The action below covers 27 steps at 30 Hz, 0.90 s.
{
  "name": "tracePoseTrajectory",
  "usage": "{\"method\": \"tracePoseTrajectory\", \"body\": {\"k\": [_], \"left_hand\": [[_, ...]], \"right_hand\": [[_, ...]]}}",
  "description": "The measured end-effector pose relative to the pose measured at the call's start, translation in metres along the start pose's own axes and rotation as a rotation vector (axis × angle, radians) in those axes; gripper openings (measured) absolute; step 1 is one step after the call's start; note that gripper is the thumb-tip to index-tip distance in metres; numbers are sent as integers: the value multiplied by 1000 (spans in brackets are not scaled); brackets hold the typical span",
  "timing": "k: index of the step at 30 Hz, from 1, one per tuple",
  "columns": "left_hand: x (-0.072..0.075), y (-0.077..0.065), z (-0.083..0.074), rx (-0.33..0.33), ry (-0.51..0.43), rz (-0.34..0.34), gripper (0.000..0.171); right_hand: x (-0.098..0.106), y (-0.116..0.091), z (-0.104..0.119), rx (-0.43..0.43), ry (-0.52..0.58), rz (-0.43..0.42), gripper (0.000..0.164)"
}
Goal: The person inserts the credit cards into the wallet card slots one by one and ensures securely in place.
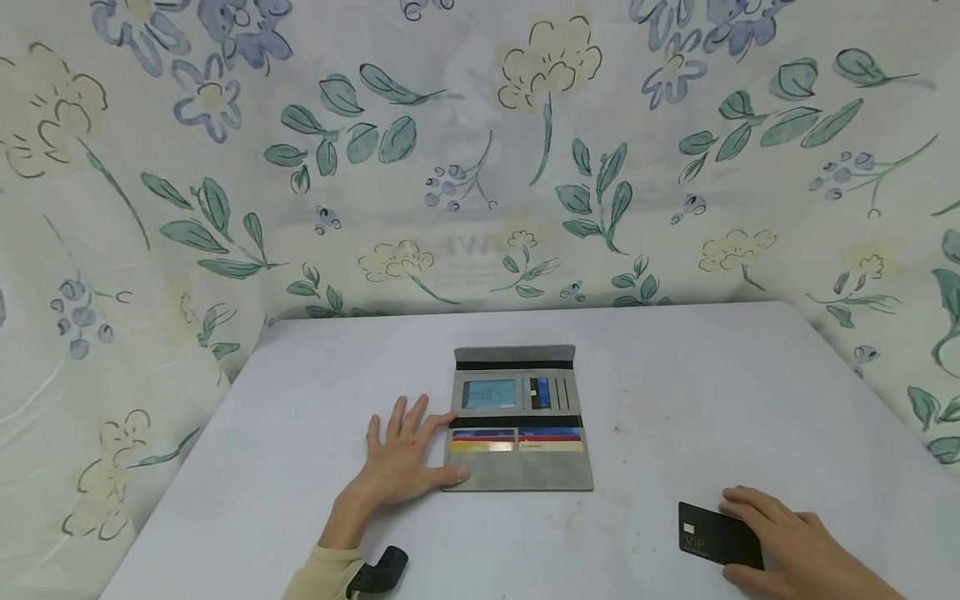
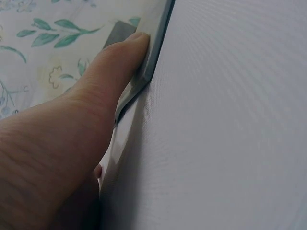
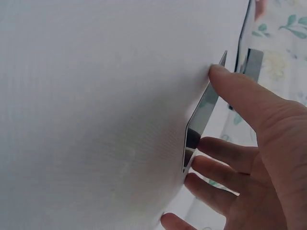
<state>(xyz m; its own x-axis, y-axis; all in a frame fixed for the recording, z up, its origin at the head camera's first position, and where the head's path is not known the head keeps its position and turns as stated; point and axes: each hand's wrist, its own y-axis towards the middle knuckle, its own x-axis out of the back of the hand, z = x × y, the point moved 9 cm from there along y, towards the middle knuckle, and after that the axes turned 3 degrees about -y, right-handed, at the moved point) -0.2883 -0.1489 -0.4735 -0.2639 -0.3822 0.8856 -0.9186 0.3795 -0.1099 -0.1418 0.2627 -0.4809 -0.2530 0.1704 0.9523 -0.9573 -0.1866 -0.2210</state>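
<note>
A grey wallet (image 1: 517, 473) lies unfolded on the table in the head view, with a blue picture in its window and several cards (image 1: 551, 433) in its slots. My left hand (image 1: 405, 462) rests at its left side with fingers spread, thumb on the lower left corner and index fingertip at the left edge. The left wrist view shows that thumb (image 2: 112, 67) on the wallet's edge. At the lower right, my right hand (image 1: 787, 542) holds a black card (image 1: 708, 533) marked VIP by its edges, between thumb and fingers, at the table surface.
The white table (image 1: 645, 375) reaches back to a floral-patterned cloth (image 1: 450, 167) behind it and at both sides. A black device (image 1: 381, 571) is strapped to the left wrist, over a beige sleeve (image 1: 324, 573). Small faint marks dot the table right of the wallet.
</note>
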Motion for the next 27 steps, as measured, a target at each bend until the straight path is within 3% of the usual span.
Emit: {"method": "tracePoseTrajectory", "body": {"k": [11,27], "left_hand": [[0,1,0,3,10,-6,85],[0,1,0,2,13,-10,85]], "right_hand": [[2,-5,4,17,-13,-86,58],[-2,-2,8,-80,-9,11,62]]}}
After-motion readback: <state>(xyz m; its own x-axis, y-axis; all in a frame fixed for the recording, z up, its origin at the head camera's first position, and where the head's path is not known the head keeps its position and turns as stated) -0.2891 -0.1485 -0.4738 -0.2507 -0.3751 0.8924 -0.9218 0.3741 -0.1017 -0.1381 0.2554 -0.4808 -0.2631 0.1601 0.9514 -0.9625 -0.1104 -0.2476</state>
